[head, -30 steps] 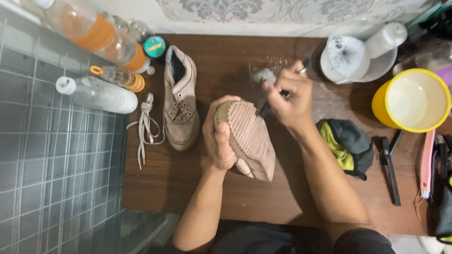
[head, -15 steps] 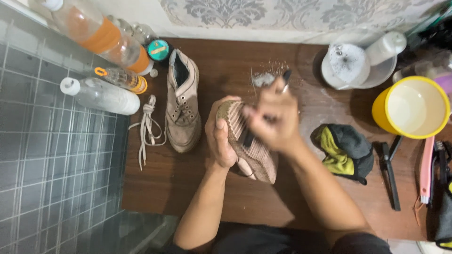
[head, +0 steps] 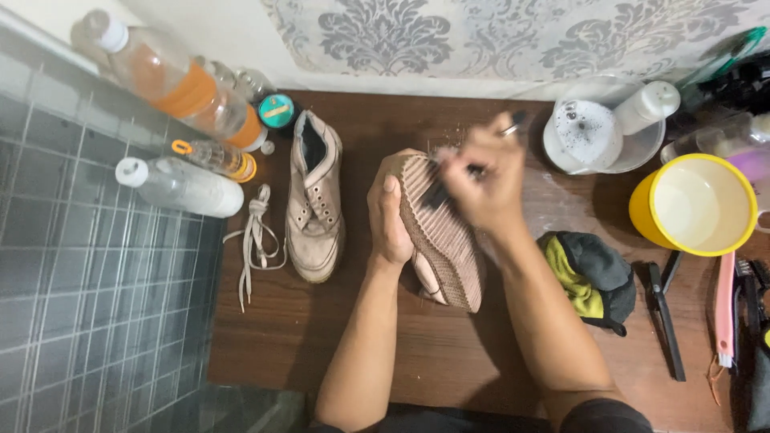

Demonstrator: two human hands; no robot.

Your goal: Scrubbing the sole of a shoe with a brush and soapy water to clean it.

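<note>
My left hand (head: pixel 391 220) grips a beige shoe (head: pixel 443 244) by its side, ribbed sole turned up, over the brown wooden table (head: pixel 385 353). My right hand (head: pixel 481 180) is closed around a small dark brush (head: pixel 439 189) whose bristles press on the sole near the toe end; the hand is motion-blurred. The matching beige shoe (head: pixel 314 199) lies upright to the left with its laces out. A loose lace (head: pixel 255 236) rests beside it at the table's left edge.
Several plastic bottles (head: pixel 180 184) and a small round tin (head: pixel 277 111) lie at the back left. A clear bowl of foamy liquid (head: pixel 589 132) and a yellow bowl (head: pixel 695 204) stand at the right. A dark and yellow cloth (head: pixel 592 277), a black tool (head: pixel 666 317) and a pink brush (head: pixel 726 309) lie nearby.
My right hand has come from the foamy bowl side down onto the sole with the brush and is scrubbing. The left hand keeps the shoe in about the same place.
</note>
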